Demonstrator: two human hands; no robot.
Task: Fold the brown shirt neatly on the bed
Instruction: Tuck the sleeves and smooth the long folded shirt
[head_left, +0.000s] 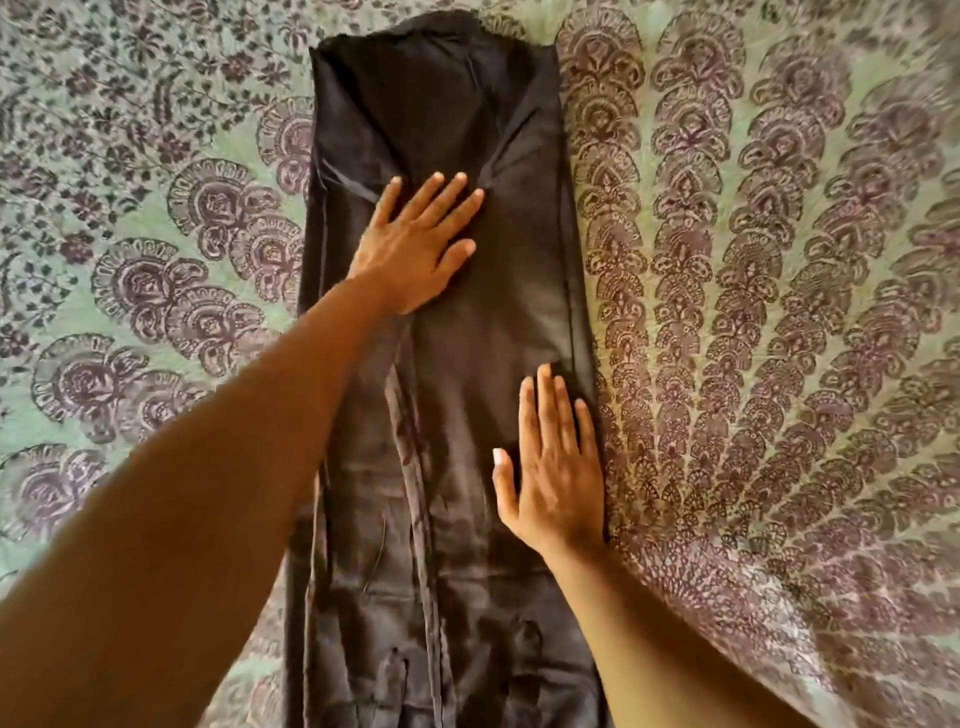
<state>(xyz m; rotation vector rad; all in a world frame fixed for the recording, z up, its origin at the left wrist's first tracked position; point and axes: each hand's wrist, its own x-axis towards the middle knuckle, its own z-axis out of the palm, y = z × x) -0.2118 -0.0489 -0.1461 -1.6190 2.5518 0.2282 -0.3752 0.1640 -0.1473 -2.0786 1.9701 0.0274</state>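
The brown shirt lies on the bed as 1 long narrow strip, with both sides folded in. It runs from the near edge of the picture to the far part and sits about in the middle between left and right. Its far end is a little uneven, and its near end goes out of the picture. 1 long fold line runs along the strip, left of its centre, and the cloth beside it has some small wrinkles.

Under the shirt is the bed cover, pale green with a dark purple print. On the right the print makes rows of fan shapes that spread out; on the left there are round flower shapes and, farther away, small leaves. The cover touches the shirt along both long sides.

The left forearm comes in from the near left corner and crosses over the left edge of the shirt, so it hides part of this edge. The right forearm comes in from the near right and lies partly over the cover.

The left grip is a bare hand lying flat, palm down, on the far half of the shirt, a little left of centre. Its fingers are straight and slightly spread, and it holds nothing. The right grip also lies flat, palm down, on the nearer half, along the right edge of the strip. Its fingers are straight and close together, the thumb points to the left, and it only presses on the cloth.
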